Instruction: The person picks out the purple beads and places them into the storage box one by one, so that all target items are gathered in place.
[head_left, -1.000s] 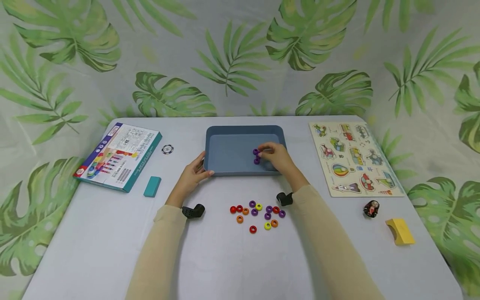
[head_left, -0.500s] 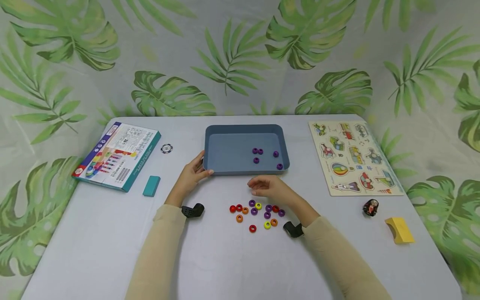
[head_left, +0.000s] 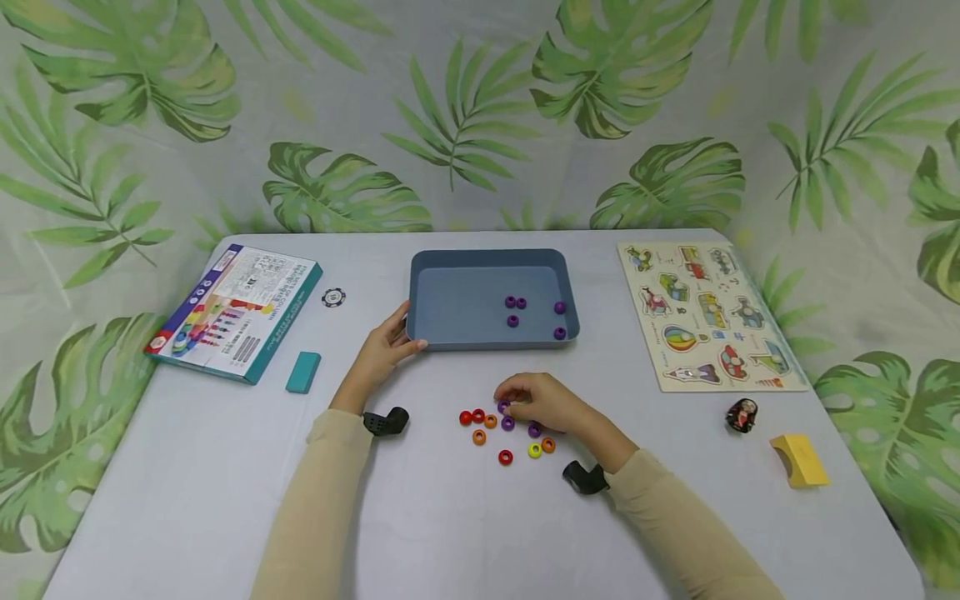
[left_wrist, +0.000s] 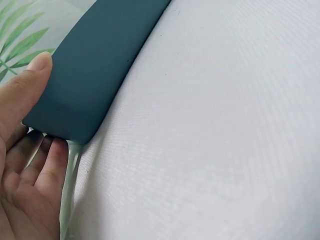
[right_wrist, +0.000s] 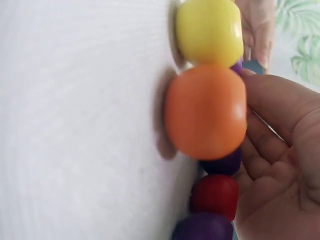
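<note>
My left hand (head_left: 382, 354) grips the left front corner of the blue-grey tray (head_left: 491, 345), thumb on the rim. In the left wrist view its fingers curl beneath the tray's wall (left_wrist: 85, 75). Just in front of the tray, my right hand (head_left: 546, 402) has thumb and index finger around a purple bead (head_left: 504, 407). More beads lie about it: a second purple bead (head_left: 507, 423), a yellow bead (head_left: 535, 450), an orange bead (right_wrist: 206, 112) and a red bead (head_left: 506, 457). The hand hides some of them. Several purple beads (head_left: 512, 321) lie inside the tray.
At left are a boxed toy set (head_left: 236, 312), a teal block (head_left: 303, 372) and a poker chip (head_left: 333, 297). At right lie a picture puzzle board (head_left: 708, 321), a small dark figurine (head_left: 741, 415) and a yellow arched block (head_left: 799, 461). A leaf-print cloth (head_left: 480, 117) stands behind the table.
My right hand let go of a purple bead in the tray and came back to the beads on the table. One purple bead in the tray rolled slightly right. My left hand stayed put.
</note>
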